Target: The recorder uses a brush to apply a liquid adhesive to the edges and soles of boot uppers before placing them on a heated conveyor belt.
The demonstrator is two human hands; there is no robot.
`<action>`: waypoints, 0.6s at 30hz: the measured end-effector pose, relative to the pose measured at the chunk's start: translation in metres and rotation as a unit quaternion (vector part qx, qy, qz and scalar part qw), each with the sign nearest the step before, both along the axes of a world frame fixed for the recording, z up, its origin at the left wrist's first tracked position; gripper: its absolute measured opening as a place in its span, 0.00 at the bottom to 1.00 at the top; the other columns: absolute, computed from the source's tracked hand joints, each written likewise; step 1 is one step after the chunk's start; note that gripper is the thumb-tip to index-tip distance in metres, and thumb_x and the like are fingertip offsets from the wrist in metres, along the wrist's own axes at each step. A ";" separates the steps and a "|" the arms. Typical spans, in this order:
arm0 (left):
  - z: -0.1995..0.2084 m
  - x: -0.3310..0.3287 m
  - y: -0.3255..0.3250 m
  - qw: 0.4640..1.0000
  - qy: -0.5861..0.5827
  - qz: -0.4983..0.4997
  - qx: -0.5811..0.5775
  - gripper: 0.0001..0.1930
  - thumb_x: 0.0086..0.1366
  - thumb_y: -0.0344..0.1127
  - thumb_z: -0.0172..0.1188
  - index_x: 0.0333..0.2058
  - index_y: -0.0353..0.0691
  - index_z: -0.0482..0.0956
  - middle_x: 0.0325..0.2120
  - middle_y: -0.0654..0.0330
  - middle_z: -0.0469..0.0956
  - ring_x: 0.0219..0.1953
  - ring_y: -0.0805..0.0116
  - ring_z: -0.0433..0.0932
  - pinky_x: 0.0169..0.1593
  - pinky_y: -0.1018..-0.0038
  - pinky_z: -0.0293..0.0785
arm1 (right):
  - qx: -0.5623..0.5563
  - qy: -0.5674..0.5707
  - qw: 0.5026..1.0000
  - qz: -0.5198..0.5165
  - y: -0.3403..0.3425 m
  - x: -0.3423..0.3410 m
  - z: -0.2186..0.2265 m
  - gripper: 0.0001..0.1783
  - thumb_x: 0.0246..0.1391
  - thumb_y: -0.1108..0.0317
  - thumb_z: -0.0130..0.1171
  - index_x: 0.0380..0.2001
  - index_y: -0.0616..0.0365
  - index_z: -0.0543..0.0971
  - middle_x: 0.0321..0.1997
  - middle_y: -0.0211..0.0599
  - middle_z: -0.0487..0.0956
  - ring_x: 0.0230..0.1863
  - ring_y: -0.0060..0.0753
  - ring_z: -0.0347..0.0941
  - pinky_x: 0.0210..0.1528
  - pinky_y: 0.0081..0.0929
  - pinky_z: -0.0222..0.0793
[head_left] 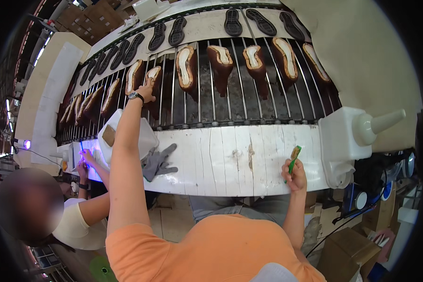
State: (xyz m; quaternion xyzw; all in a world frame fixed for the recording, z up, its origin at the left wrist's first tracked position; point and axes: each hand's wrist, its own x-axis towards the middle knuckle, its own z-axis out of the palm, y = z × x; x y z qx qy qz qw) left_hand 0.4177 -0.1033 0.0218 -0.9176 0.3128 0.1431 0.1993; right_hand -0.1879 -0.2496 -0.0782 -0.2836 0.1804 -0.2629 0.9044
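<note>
Clock bearings from mid-view. Left hand (pixel 147 92), 10 o'clock: arm stretched far out, fingers laid on a brown shoe upper (pixel 153 72) standing underside-up; cannot tell whether they grip or merely steady it. Right hand (pixel 296 177), 4 o'clock: closed round a green tool (pixel 292 165), tan end raised, presumably keeping that end off the tabletop (pixel 207 162). The upper sits among metal rods (pixel 199 96), which seem spaced to prop it with the pale underside exposed. Other brown uppers (pixel 187 68) run from 9 round to 2 o'clock, likely inverted for the same access. Beyond, 10 to 1 o'clock, dark soles (pixel 233 22) lie along a pale board (pixel 207 29), perhaps to keep them near the uppers. Nearer side: grey glove (pixel 158 164), 8 o'clock, lying loose; white container (pixel 147 134), 9 o'clock, partly behind the left forearm; spouted white bottle (pixel 340 150), 3 o'clock, apparently parked within right-side reach. Outermost, between 8 and 9 o'clock, a co-worker's hands (pixel 85 159) under violet light.
</note>
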 end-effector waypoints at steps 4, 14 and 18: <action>0.007 0.004 0.008 0.999 0.034 -0.024 -0.016 0.51 0.54 0.45 0.65 0.65 0.47 0.34 0.51 0.37 0.70 0.53 0.43 0.72 0.56 0.45 0.64 | 0.001 -0.028 1.000 0.005 0.000 0.002 0.000 0.13 0.54 0.64 0.62 0.36 0.63 0.75 0.27 0.39 0.77 0.16 0.22 0.64 0.15 0.13 0.56; 0.005 0.071 0.033 0.977 0.018 -0.164 -0.137 0.54 0.48 0.43 0.70 0.61 0.33 0.37 0.50 0.34 0.67 0.53 0.46 0.71 0.58 0.64 0.65 | 0.027 -0.047 0.999 -0.004 0.000 0.003 0.006 0.12 0.54 0.66 0.62 0.36 0.62 0.76 0.29 0.35 0.74 0.18 0.21 0.64 0.15 0.12 0.57; 0.097 0.128 -0.005 0.963 0.024 -0.159 -0.217 0.57 0.43 0.42 0.73 0.63 0.37 0.39 0.45 0.36 0.74 0.50 0.43 0.74 0.54 0.61 0.69 | 0.017 -0.048 0.999 -0.010 0.000 0.003 0.005 0.13 0.54 0.65 0.61 0.38 0.63 0.75 0.29 0.34 0.74 0.18 0.20 0.64 0.16 0.13 0.58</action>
